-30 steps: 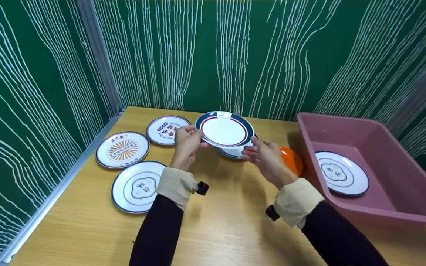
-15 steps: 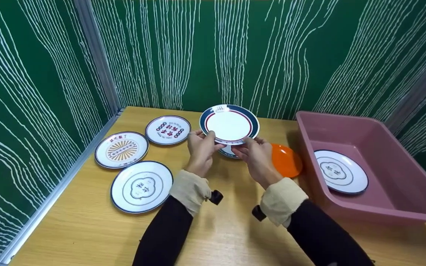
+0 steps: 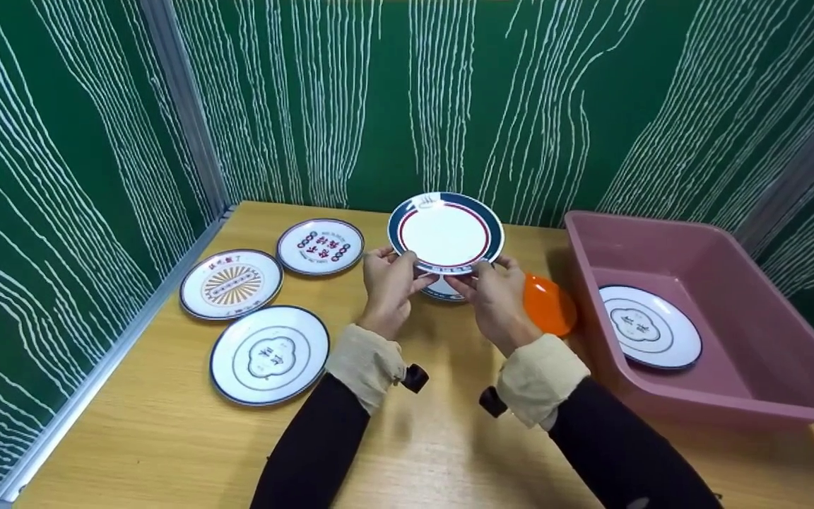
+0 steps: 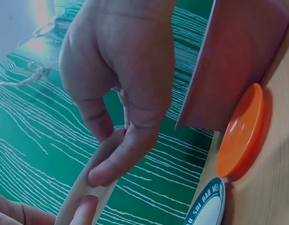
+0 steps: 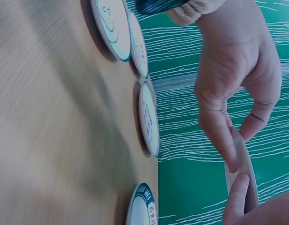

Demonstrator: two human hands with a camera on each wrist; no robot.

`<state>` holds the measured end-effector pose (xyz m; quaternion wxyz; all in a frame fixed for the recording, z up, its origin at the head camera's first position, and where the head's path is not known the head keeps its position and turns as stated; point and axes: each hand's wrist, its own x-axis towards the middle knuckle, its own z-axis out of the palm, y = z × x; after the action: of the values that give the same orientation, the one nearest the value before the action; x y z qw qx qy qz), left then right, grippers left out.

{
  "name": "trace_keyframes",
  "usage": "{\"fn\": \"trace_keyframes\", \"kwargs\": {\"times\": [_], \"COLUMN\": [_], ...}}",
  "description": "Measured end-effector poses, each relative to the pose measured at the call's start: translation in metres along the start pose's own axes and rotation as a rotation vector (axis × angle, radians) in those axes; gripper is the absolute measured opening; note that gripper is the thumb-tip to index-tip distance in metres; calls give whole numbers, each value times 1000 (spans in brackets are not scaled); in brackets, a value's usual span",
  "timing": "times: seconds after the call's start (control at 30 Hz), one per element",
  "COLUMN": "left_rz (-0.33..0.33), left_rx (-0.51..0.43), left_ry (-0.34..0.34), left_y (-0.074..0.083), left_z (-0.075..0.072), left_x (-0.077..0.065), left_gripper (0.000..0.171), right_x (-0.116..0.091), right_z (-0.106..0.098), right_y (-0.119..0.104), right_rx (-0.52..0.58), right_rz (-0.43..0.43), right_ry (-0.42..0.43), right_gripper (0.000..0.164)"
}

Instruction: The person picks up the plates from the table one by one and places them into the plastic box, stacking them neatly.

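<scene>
A white plate (image 3: 446, 233) with a dark blue band and a red ring is held up above the table, tilted. My left hand (image 3: 388, 290) pinches its near left edge, thumb on top and fingers beneath. On the near right edge my right hand (image 3: 495, 297) pinches it the same way. Both wrist views show the plate edge-on, the left hand (image 4: 121, 79) and the right hand (image 5: 236, 79) each gripping the rim. Below it, another blue-rimmed plate (image 3: 442, 289) lies on the table, partly hidden by the hands and the held plate.
Three patterned white plates lie at the left: one with red characters (image 3: 320, 247), one with a sunburst (image 3: 232, 284), one with a grey motif (image 3: 270, 355). An orange plate (image 3: 550, 305) lies beside a pink tub (image 3: 725, 406), which contains a white plate (image 3: 651, 327).
The held plate has moved slightly right and farther up in the view. My hands have come closer together along its near edge, with the left hand shifting right.
</scene>
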<state>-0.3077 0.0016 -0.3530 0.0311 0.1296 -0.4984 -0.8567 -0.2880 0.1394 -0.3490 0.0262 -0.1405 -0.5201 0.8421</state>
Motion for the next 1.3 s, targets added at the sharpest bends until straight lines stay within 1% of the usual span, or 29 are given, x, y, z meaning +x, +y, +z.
{"fn": "trace_keyframes", "kwargs": {"times": [0.07,0.17,0.3,0.37,0.43,0.53,0.6,0.67,0.8,0.87,0.93,1.0,1.1,1.23,1.3], "left_rz": [9,20,44,70,117,231,307,367,459,490,507,490,427,266,211], "left_rx": [21,79,194,271,376,594,739,863,1050,1133,1200,1260,1362,1492,1548], "left_ry": [-10,-15,-3,8,15,20,9,-13,-70,-78,-79,-70,-47,-55,-65], "left_y": [2,6,13,16,18,19,20,21,25,29,33,39,50,67,75], "left_z": [0,-4,-12,-18,-24,-35,-46,-57,-81,-96,-112,-129,-154,-185,-198], "left_x": [0,0,1,2,3,5,6,6,3,2,3,5,9,13,15], "left_gripper": [52,50,43,38,34,30,26,21,14,13,14,14,13,13,16], "right_x": [-1,-2,-3,-3,-5,-6,-8,-10,-15,-17,-20,-22,-24,-25,-25], "right_z": [-1,-7,-18,-23,-28,-34,-39,-46,-68,-80,-94,-107,-129,-161,-175], "right_y": [-4,-10,-19,-23,-30,-42,-52,-62,-84,-93,-101,-107,-115,-123,-126], "right_rx": [-8,-1,42,63,76,77,61,41,22,27,32,44,68,96,108], "right_rz": [-15,-4,26,29,30,45,55,63,98,115,124,123,122,148,164], "right_ry": [-1,12,30,29,15,6,7,16,40,44,33,17,-17,-17,-5], "right_gripper": [50,50,51,51,51,52,52,50,52,57,61,62,62,65,69]}}
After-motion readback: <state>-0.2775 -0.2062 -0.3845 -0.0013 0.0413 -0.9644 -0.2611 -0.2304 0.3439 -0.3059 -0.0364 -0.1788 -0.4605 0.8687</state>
